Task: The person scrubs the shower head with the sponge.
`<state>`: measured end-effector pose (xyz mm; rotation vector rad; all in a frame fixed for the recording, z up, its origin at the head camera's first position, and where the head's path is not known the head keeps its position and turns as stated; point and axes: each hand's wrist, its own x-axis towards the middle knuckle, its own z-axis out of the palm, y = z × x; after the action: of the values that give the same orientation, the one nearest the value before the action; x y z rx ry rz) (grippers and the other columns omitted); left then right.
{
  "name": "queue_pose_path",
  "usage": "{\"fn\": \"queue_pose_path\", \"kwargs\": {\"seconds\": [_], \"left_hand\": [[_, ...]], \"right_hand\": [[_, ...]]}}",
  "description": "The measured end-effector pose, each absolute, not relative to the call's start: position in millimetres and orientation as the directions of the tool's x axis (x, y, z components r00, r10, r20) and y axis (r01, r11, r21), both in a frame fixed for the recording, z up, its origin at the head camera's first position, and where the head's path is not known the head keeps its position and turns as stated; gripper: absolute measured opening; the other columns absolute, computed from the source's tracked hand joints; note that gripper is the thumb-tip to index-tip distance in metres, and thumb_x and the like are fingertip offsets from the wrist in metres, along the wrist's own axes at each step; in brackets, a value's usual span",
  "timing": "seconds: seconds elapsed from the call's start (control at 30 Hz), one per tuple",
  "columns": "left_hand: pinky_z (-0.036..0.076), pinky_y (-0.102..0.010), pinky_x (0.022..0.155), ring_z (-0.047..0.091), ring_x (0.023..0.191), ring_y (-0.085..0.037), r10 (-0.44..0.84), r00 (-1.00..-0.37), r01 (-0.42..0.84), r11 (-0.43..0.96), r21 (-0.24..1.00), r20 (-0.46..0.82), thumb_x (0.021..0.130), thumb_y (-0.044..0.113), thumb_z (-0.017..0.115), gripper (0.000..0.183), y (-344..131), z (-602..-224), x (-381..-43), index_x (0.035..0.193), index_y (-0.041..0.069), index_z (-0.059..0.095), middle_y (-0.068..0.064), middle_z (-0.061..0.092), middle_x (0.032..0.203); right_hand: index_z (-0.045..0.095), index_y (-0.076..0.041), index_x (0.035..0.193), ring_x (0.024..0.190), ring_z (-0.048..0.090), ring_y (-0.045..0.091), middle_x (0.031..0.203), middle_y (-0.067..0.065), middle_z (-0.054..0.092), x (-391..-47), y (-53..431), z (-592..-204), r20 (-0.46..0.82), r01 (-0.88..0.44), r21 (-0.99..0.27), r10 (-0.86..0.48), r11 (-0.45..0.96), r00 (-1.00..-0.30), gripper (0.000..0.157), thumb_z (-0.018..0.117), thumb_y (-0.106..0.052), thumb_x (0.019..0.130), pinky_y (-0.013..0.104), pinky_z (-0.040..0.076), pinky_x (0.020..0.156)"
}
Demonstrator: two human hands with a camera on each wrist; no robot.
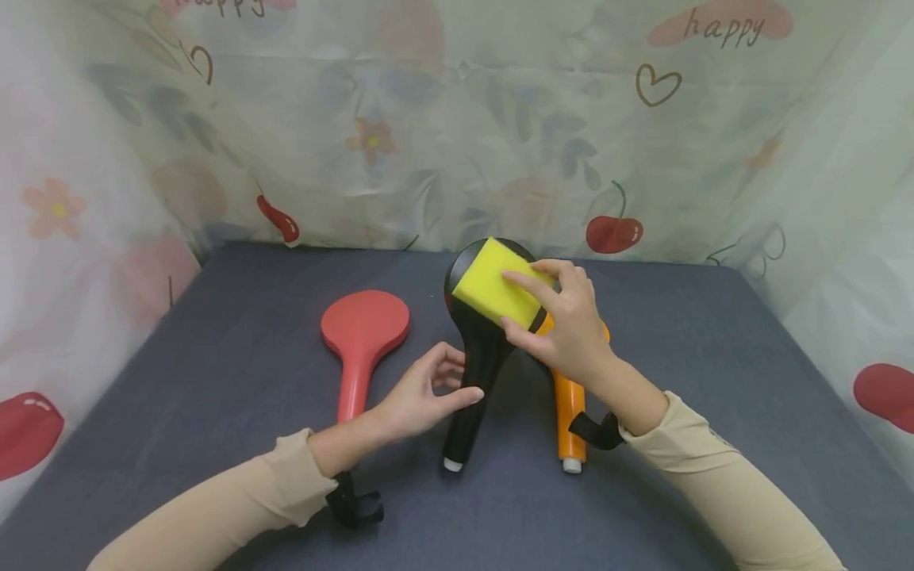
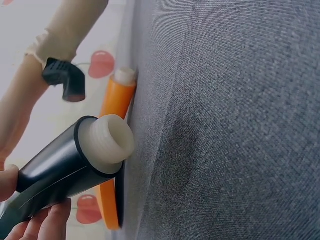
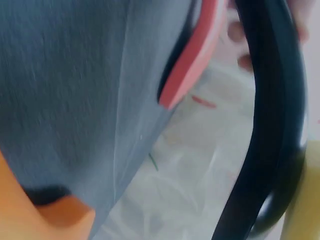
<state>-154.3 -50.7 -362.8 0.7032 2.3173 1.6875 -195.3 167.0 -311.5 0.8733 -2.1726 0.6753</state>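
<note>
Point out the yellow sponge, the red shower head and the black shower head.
Yellow sponge (image 1: 489, 286), head view, broad face.
Red shower head (image 1: 365, 325), head view, round top.
Black shower head (image 1: 481, 354), head view, neck.

On my feed, dark grey ribbed cloth (image 1: 664, 333) covers the counter (image 1: 214, 357). Behind the counter I see a pale curtain (image 1: 464, 95) printed with a cherry (image 1: 614, 235), flowers (image 1: 371, 141), hearts (image 1: 657, 86) and "happy" (image 1: 724, 28); matching side curtains (image 1: 821, 262) flank the counter. The light looks soft.

Orange shower hd (image 1: 570, 408) partly hidden behind R hand (image 1: 571, 321)
</note>
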Motion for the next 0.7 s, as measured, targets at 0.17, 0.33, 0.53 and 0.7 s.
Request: {"fn": "queue_pose_path", "kwargs": {"seconds": [0.17,0.33,0.53,0.7], "left_hand": [[0.049,-0.037,0.093,0.058,0.103,-0.024,0.454,-0.882,0.245,0.212,0.946,0.127,0.086,0.013,0.067,0.046,-51.5,-362.7,-155.3,0.125,0.003,0.044,-0.016,0.058,0.118],[0.048,-0.036,0.092,0.055,0.106,-0.024,0.441,-0.893,0.197,0.2,0.96,0.091,0.085,0.013,0.067,0.054,-54.0,-361.4,-154.8,0.132,0.008,0.041,-0.013,0.055,0.125],[0.052,-0.031,0.086,0.061,0.1,-0.019,0.445,-0.895,0.091,0.137,0.986,0.021,0.086,0.012,0.065,0.039,-53.9,-360.9,-155.4,0.117,0.002,0.044,-0.02,0.061,0.118],[0.053,-0.032,0.087,0.06,0.096,-0.012,0.453,-0.891,0.034,0.084,0.996,-0.008,0.087,0.011,0.064,0.04,-55.0,-362.1,-155.5,0.118,-0.001,0.042,-0.021,0.059,0.118]], "right_hand": [[0.065,-0.015,0.115,0.096,0.049,0.034,0.112,0.022,0.054,-183.6,159.3,-321.8,0.751,-0.822,-0.066,-0.514,0.566,-0.414,0.048,0.076,-0.027,0.069,0.044,0.039,0.077],[0.062,-0.016,0.116,0.099,0.048,0.034,0.113,0.022,0.053,-177.7,164.1,-328.2,0.725,-0.846,-0.039,-0.568,0.531,-0.39,0.049,0.075,-0.027,0.07,0.047,0.04,0.08],[0.062,-0.011,0.116,0.098,0.045,0.035,0.113,0.022,0.051,-188.4,181.6,-325.1,0.721,-0.744,-0.217,-0.409,0.632,-0.559,0.048,0.075,-0.021,0.071,0.045,0.033,0.079],[0.059,-0.005,0.119,0.1,0.042,0.034,0.111,0.022,0.047,-198.4,194.5,-325.5,0.675,-0.595,-0.44,-0.188,0.673,-0.713,0.047,0.074,-0.015,0.075,0.04,0.032,0.08]]}}
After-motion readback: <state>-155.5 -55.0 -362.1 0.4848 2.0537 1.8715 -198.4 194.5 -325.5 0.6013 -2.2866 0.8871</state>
